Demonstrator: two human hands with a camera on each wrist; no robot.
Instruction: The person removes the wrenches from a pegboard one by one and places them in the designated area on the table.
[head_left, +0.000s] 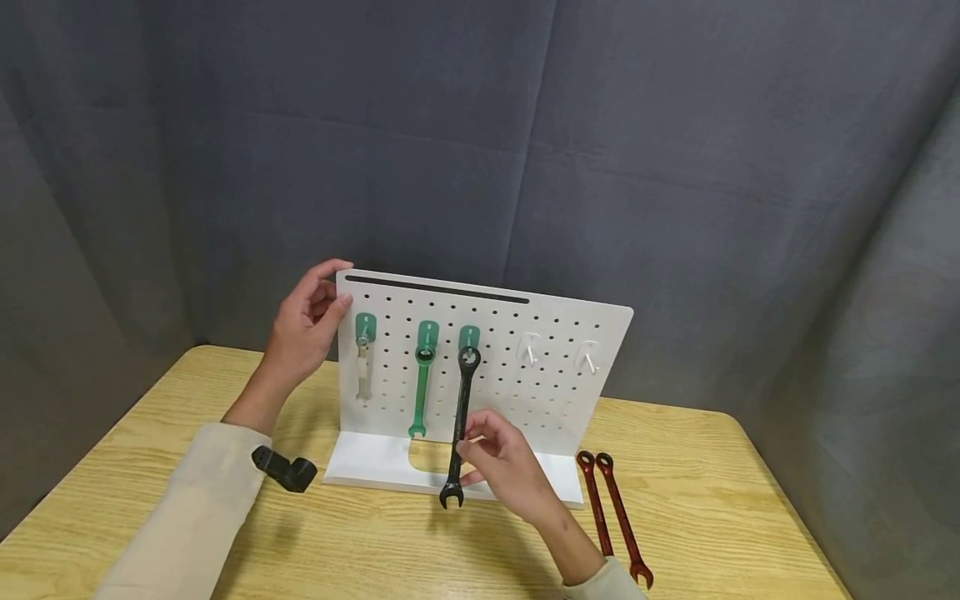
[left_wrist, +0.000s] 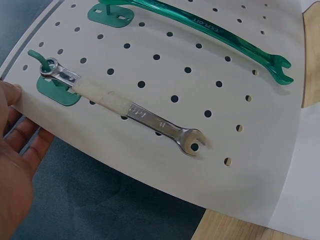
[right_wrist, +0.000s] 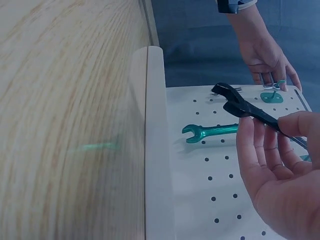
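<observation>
A white pegboard (head_left: 391,379) stands on the table, and my left hand (head_left: 303,329) grips its upper left corner, thumb on the front face. My right hand (head_left: 506,467) pinches the shaft of a black combination wrench (head_left: 462,400) between thumb and fingers. The wrench's ring end is up at the third green hook (head_left: 469,336), and its open end points down, tilted out from the board. A silver wrench (left_wrist: 160,118) with a pale band round its shaft hangs from the leftmost green hook (left_wrist: 59,92). From the middle green hook (head_left: 428,333) hangs a green wrench (head_left: 421,396).
Two white hooks (head_left: 528,348) are on the right part of the board. Two dark red wrenches (head_left: 621,517) lie side by side on the wooden table (head_left: 712,492), right of the white base (head_left: 367,457). A grey curtain (head_left: 450,150) hangs behind and around the table.
</observation>
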